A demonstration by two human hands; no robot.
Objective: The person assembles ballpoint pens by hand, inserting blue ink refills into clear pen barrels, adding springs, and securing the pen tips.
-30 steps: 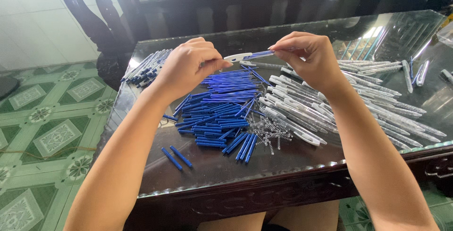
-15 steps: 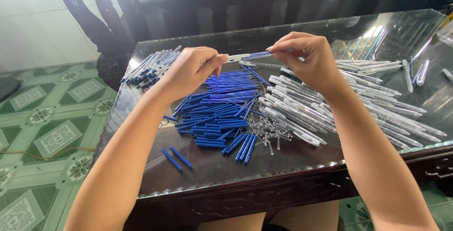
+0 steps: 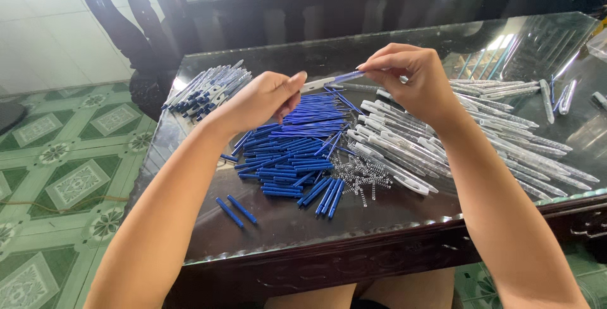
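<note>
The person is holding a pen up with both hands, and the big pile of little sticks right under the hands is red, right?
Not quite. The pile of sticks under the hands is blue, not red, as the head view shows. The rest is right: the left hand and the right hand hold a pen between them above the table.

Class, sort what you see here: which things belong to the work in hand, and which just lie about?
In use: left hand, right hand, pen being assembled, blue refills, springs, white barrels, finished pens.
Lying about: glass table, wooden chair, tiled floor.
</note>
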